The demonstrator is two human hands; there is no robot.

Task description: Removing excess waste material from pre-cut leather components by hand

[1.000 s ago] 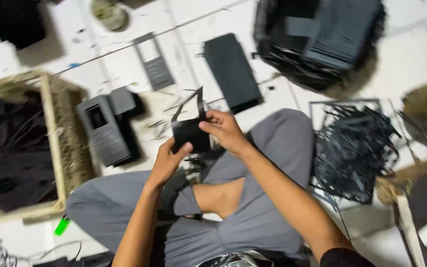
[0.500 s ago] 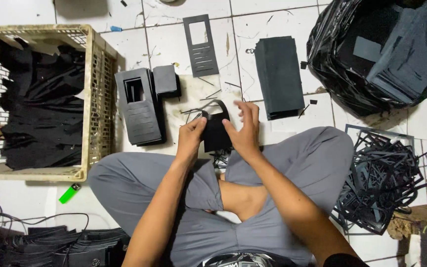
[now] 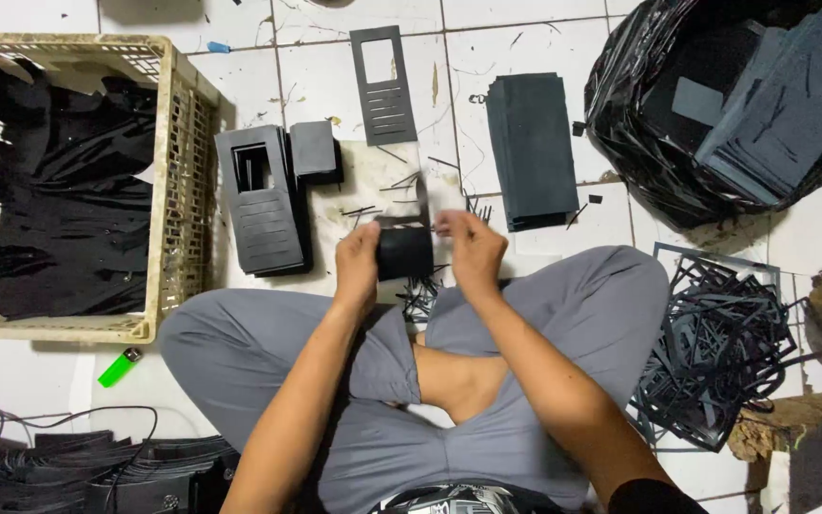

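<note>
- Right by the crossed legs in grey trousers [image 3: 525, 324], both hands are up on one small black foam piece [image 3: 403, 252], held just above the tiled floor [image 3: 525, 38].
- Left hand [image 3: 358, 262] has its grip closed on the piece's left edge; right hand [image 3: 468, 249] pinches the right edge, fingers blurred, so it looks mid-tug.
- A thin strip [image 3: 420, 195] curls up from the piece's top. My worry: a hard yank could tear the strip short or rip the piece itself, since foam this thin looks easy to tear.
- Loose black slivers [image 3: 420, 295] lie under the hands; a dropped piece could get lost among them.
- Just left, a stack of cut-out panels [image 3: 261, 214] sits near; a careless elbow might topple it.
- Right, a tangle of offcut frames [image 3: 725, 343] crowds the knee and may snag a sleeve.
- Further out, a plastic crate [image 3: 178, 114], a plain sheet stack [image 3: 530, 148] and a black bag [image 3: 639, 124].
</note>
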